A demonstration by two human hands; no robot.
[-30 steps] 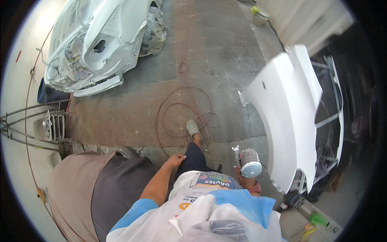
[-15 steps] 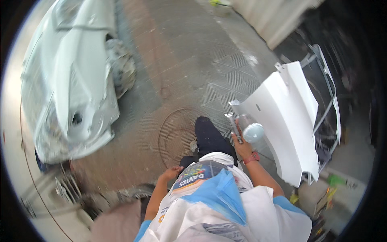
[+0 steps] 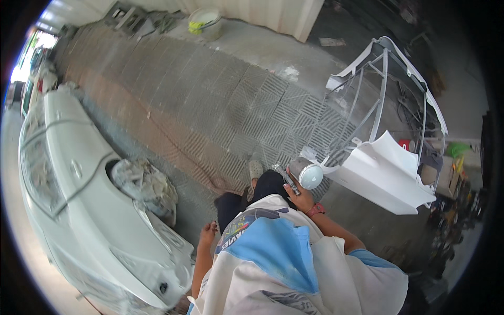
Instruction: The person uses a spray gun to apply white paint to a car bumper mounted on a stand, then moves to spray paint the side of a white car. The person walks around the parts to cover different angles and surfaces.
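Observation:
My right hand (image 3: 301,199) is wrapped round the grip of a spray gun (image 3: 286,181) with a round, pale-topped cup (image 3: 310,176) on it. It is in front of my right thigh, just left of a white car fender (image 3: 386,173), and does not touch it. The fender is mounted on a metal stand (image 3: 382,89) with other white trim pieces. My left hand (image 3: 208,229) hangs beside my left thigh, fingers loosely bent and slightly apart. I see nothing in it. A pale car body (image 3: 89,173) stands at the left, its wheel wrapped in crumpled plastic (image 3: 147,186).
A hose (image 3: 173,142) runs over the patterned floor mat (image 3: 231,100). At the back stand a whitish bucket (image 3: 206,23) and a corrugated panel (image 3: 283,16). Clutter, with a green item (image 3: 458,149), fills the right side.
My view has swung, so the car and fender appear lower and more of the stand and bucket shows. The spray gun stays in my right hand; my left hand has shifted slightly left.

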